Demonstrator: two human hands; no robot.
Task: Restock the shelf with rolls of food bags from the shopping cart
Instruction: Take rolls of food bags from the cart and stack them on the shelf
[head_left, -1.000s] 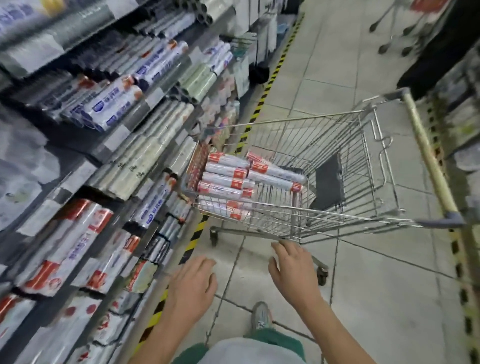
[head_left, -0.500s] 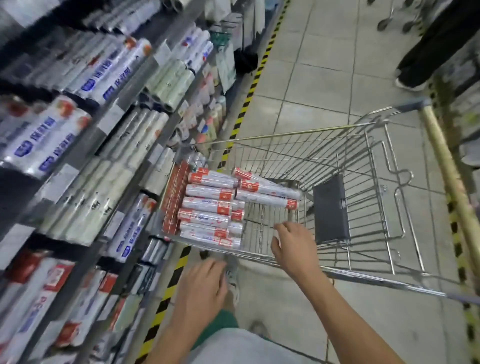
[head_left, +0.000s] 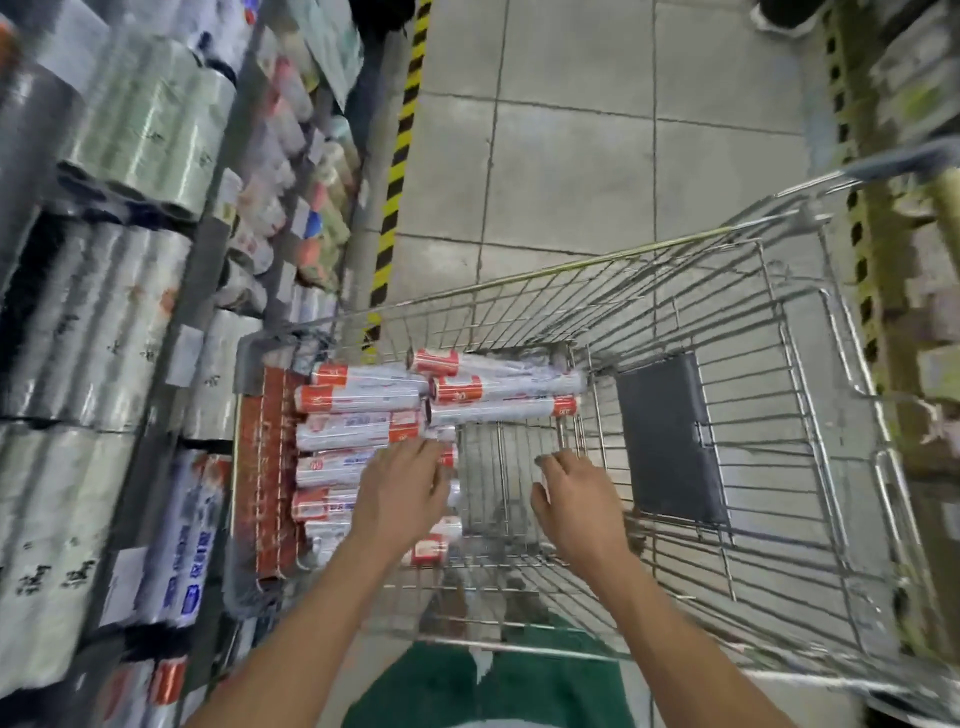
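- Hands: both are inside the shopping cart (head_left: 519, 312). The left hand (head_left: 402, 488) is flat with fingers straight, over the near end of the stacked rolls of food bags (head_left: 358, 400). Whether it touches them yet I cannot tell because of blur.
- Right hand (head_left: 576, 499) hovers over the bare wire floor of the basket with fingers loosely spread, gripping nothing and apart from the rolls.
- Judged step: reaching for a first pick; nothing lifted yet.
- Risk 1: the rolls look slick-wrapped and lie piled in layers. Pulling one from the middle could let those above roll off towards the open half of the basket.
- Risk 2: a one-handed grab of several rolls could drop one, since round film gives little purchase.
- Risk 3: leaning on the basket could push the cart off along the tiled floor (head_left: 571, 156).
- Cart contents: red-and-white rolls lie lengthwise, crowded at the end nearest the shelf (head_left: 205, 249), against a red printed pack (head_left: 265, 467). Two or three more lie farther in. A dark flap (head_left: 670, 436) lies against the cart's handle end.
- Shelf, just beside the cart: tiers hold clear-wrapped rolls (head_left: 150, 124) and, lower down, blue-labelled ones (head_left: 187, 540). The matching slot is not identifiable.
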